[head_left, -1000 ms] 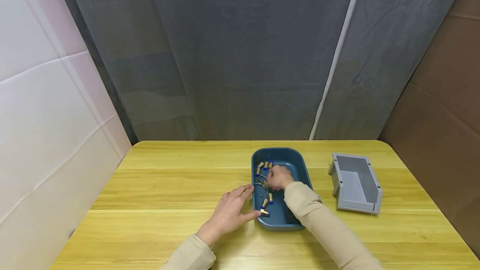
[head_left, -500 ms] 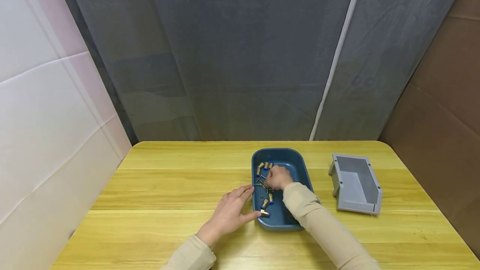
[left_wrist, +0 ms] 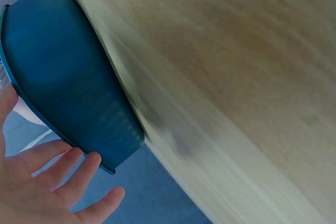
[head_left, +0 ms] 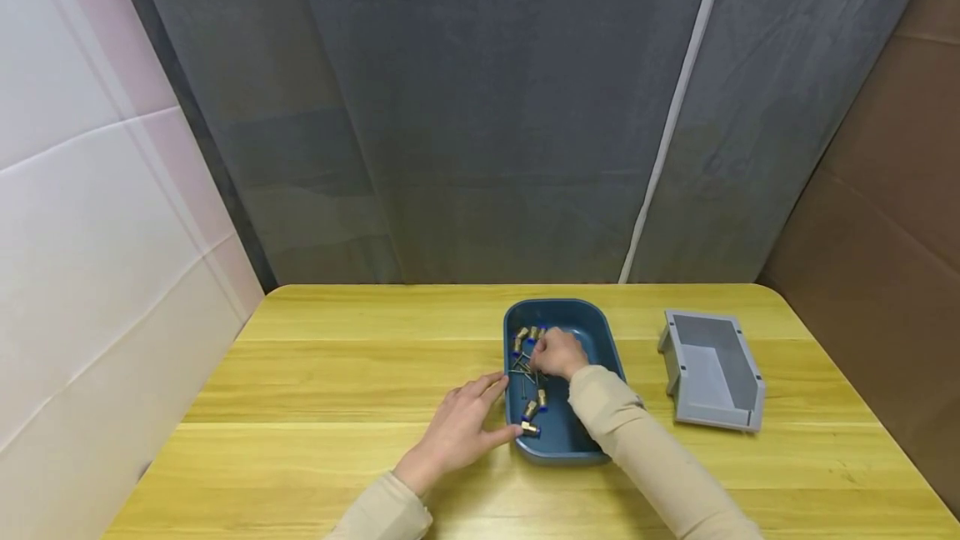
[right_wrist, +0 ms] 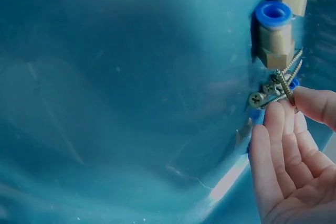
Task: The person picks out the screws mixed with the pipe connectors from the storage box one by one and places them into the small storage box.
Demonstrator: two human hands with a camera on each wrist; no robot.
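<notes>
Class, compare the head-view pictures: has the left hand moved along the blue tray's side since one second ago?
No. The left hand lies at the same spot against the blue tray's left wall; both shifted together slightly in frame, so only the camera moved.

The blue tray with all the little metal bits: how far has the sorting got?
Hardly started, by the look of it. The grey bin looks bare inside, so nothing seems moved yet. In hand: the right hand pinches a few screws inside the blue tray, while the left hand rests against its rim. Left: brass fittings with blue ends and more screws lie in the tray.
</notes>
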